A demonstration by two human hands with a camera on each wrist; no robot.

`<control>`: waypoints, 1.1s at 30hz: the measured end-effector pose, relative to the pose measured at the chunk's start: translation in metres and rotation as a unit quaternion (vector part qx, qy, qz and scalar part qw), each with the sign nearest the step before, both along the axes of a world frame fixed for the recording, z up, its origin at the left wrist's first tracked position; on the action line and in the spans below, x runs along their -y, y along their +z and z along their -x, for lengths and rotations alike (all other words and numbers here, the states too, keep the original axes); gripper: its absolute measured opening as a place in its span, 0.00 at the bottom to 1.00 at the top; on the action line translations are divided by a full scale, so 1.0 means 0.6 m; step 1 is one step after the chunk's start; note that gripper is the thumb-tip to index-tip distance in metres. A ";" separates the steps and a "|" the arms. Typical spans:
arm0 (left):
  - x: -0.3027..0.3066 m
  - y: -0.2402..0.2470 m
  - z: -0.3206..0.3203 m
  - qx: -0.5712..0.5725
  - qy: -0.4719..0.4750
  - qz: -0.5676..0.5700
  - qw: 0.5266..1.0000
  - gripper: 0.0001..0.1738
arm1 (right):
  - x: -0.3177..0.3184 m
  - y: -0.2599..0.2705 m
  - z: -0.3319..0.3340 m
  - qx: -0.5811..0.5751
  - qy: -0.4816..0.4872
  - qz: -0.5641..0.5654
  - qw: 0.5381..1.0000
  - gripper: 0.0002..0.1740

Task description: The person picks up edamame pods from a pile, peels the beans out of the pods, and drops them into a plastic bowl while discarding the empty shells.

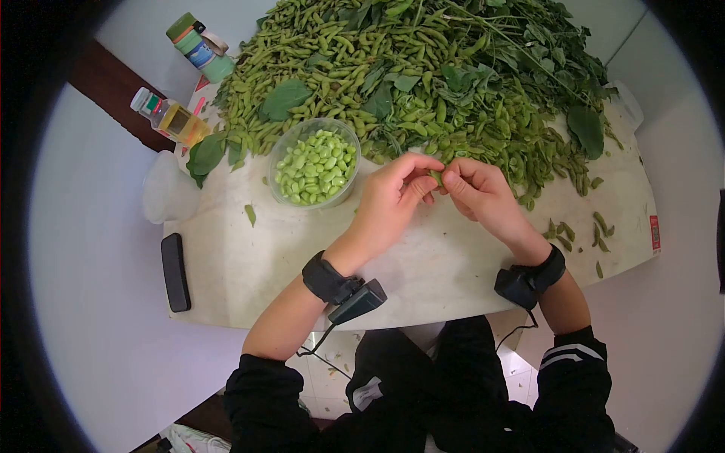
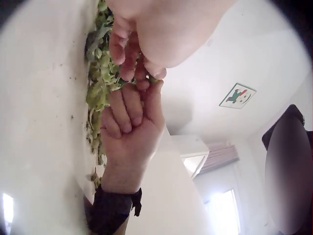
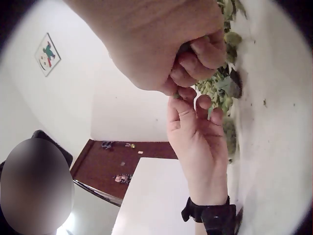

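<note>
Right now my left hand (image 1: 393, 198) and right hand (image 1: 483, 192) meet above the worktop (image 1: 423, 264), each grip pinched narrow on one green pod (image 1: 436, 177). The pod hangs at the near edge of the heap of pods (image 1: 408, 68), near the bowl (image 1: 316, 121) of shelled beans.

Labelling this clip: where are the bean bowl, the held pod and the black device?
clear bowl (image 1: 287, 140), head view, upper-left rim.
soybean pod (image 1: 436, 177), head view, exposed green end.
black device (image 1: 175, 272), head view, its middle.
</note>
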State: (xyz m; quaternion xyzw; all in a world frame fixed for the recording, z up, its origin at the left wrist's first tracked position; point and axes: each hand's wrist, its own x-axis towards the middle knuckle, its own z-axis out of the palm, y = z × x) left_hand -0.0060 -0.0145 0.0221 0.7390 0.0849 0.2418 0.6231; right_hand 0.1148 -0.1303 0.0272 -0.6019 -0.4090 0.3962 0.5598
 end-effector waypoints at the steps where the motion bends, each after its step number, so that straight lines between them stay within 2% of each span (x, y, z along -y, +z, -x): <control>1: -0.001 -0.003 0.000 0.005 0.002 0.015 1.000 0.09 | 0.000 0.002 0.001 -0.011 0.000 0.002 1.000 0.14; 6: -0.005 -0.016 -0.002 0.014 0.001 0.004 1.000 0.10 | -0.001 0.004 0.003 -0.020 -0.002 -0.009 1.000 0.13; 11: -0.005 -0.018 -0.003 0.015 0.027 -0.008 0.999 0.09 | -0.001 0.000 -0.001 0.123 -0.025 0.002 0.992 0.16; 13: -0.005 -0.018 -0.003 0.013 0.037 -0.070 0.997 0.08 | 0.000 0.003 0.000 0.100 -0.025 0.014 0.995 0.17; 16: -0.002 -0.009 -0.001 0.006 0.039 -0.097 0.995 0.08 | 0.000 0.001 0.001 0.093 -0.012 0.019 0.995 0.18; 18: 0.000 -0.015 -0.002 0.002 0.036 -0.097 0.995 0.08 | 0.000 -0.004 0.002 0.108 0.000 0.012 0.994 0.19; 20: 0.001 -0.020 -0.003 -0.003 0.032 -0.097 0.995 0.08 | -0.001 -0.011 0.004 0.032 -0.004 0.000 0.999 0.18; 23: 0.000 -0.023 -0.002 0.005 0.027 -0.088 0.996 0.08 | -0.002 -0.008 0.010 0.012 -0.012 -0.003 1.000 0.17; 26: -0.001 -0.024 -0.001 0.004 0.013 -0.124 0.992 0.08 | 0.000 -0.009 0.013 0.048 -0.023 0.010 0.999 0.15; 29: 0.002 -0.020 0.000 0.022 0.003 -0.094 0.995 0.08 | 0.002 -0.010 0.017 0.050 -0.024 -0.001 0.998 0.15; 33: 0.000 -0.016 0.004 -0.018 -0.031 -0.077 0.996 0.06 | 0.002 -0.017 0.014 0.063 -0.024 0.005 0.998 0.15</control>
